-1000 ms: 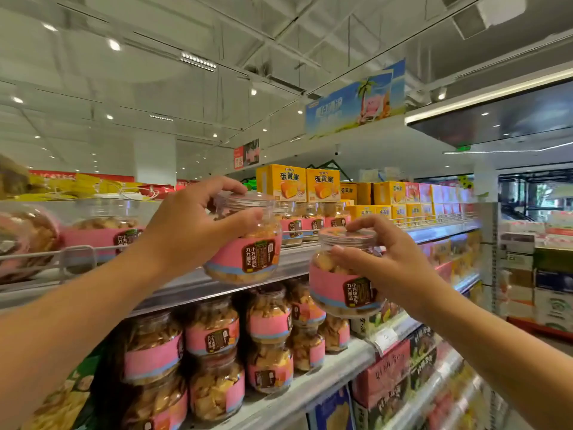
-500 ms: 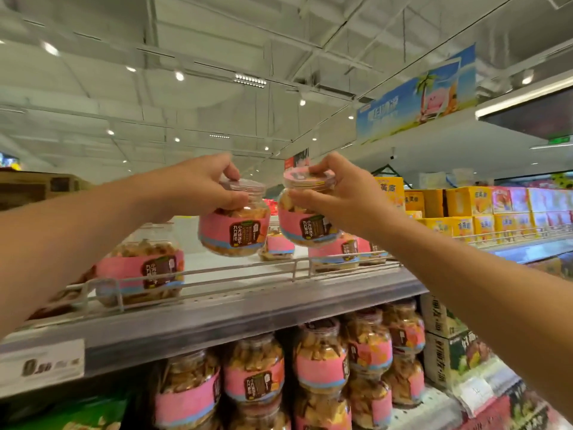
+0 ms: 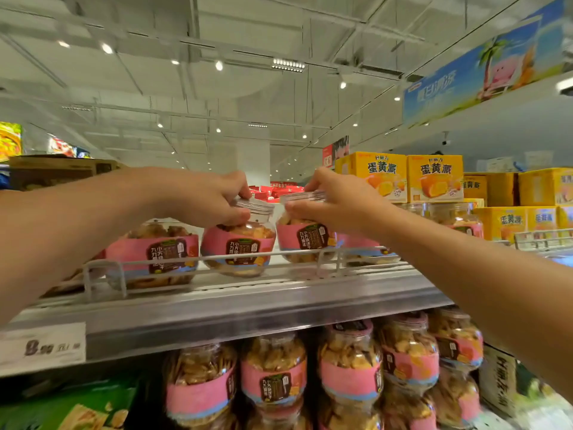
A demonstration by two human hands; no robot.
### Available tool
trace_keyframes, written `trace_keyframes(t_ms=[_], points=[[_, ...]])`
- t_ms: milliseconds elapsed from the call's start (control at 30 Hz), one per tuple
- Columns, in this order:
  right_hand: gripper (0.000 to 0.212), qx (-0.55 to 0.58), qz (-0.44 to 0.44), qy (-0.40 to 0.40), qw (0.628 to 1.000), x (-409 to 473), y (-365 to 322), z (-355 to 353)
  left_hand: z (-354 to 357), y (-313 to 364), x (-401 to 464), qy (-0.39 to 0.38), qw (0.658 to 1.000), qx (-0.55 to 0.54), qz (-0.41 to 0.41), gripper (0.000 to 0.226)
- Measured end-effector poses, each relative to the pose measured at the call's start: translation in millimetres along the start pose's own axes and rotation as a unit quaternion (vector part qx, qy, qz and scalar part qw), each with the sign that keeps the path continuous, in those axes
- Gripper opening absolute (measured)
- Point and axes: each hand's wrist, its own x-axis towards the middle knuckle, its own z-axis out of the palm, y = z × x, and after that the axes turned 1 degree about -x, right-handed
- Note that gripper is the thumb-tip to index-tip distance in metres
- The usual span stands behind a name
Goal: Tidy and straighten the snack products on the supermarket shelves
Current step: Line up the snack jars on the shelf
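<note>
The grey metal top shelf (image 3: 248,308) has a white wire rail (image 3: 198,259) along its front. Behind it stand pink-labelled biscuit jars (image 3: 155,252) and, to the right, yellow egg-yolk-pie boxes (image 3: 434,178).

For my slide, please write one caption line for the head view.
Left hand and right hand each grip a pink-labelled biscuit jar by its lid at the top shelf's wire rail.

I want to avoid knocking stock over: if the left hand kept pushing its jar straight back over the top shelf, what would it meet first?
Probably nothing close. The left hand grips a jar behind the wire rail; the shelf behind looks free, though depth is unclear.
</note>
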Motion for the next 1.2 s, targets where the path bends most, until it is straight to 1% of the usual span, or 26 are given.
trace_keyframes(t_ms=[133, 267, 333, 467, 567, 667, 800, 1067, 1133, 1200], points=[[0.062, -0.065, -0.035, -0.011, 0.997, -2.2, 7.9, 5.6, -1.5, 4.0, -0.5, -0.014, 0.998, 0.058, -0.003, 0.025], [0.065, -0.113, -0.06, -0.006, 0.992, -1.2, 12.2, 4.2, -3.2, 8.7, 1.2, -0.027, 0.99, 0.135, -0.011, 0.02], [0.064, -0.115, -0.075, -0.005, 0.991, 0.0, 10.3, 3.6, -1.7, 11.4, 1.9, -0.029, 0.989, 0.144, -0.02, 0.016], [0.056, -0.064, -0.096, -0.036, 0.993, 3.1, 7.3, 3.1, -1.4, 15.6, -0.4, -0.032, 0.99, 0.134, -0.021, 0.011], [0.05, -0.09, -0.091, -0.032, 0.991, 4.9, 7.1, 2.1, -0.4, 17.6, 1.4, -0.034, 0.993, 0.109, -0.013, 0.009], [0.046, -0.056, -0.081, -0.032, 0.995, 4.4, 10.0, 3.3, 1.1, 18.6, 4.5, -0.036, 0.993, 0.111, -0.01, 0.01], [0.042, -0.029, -0.086, -0.006, 0.996, 1.6, 14.2, 9.9, 2.0, 16.3, 4.9, -0.03, 0.993, 0.116, 0.0, 0.013], [0.048, 0.004, -0.085, 0.005, 0.996, -3.2, 17.3, 16.1, 5.7, 8.7, 7.7, -0.008, 0.991, 0.132, 0.027, 0.015], [0.05, -0.002, -0.089, 0.008, 0.996, -4.2, 17.0, 15.9, 6.5, 8.1, 7.2, -0.007, 0.989, 0.145, 0.022, 0.02], [0.051, -0.009, -0.091, 0.003, 0.996, -4.9, 16.9, 15.5, 5.6, 8.1, 5.2, -0.01, 0.987, 0.159, 0.011, 0.031]])
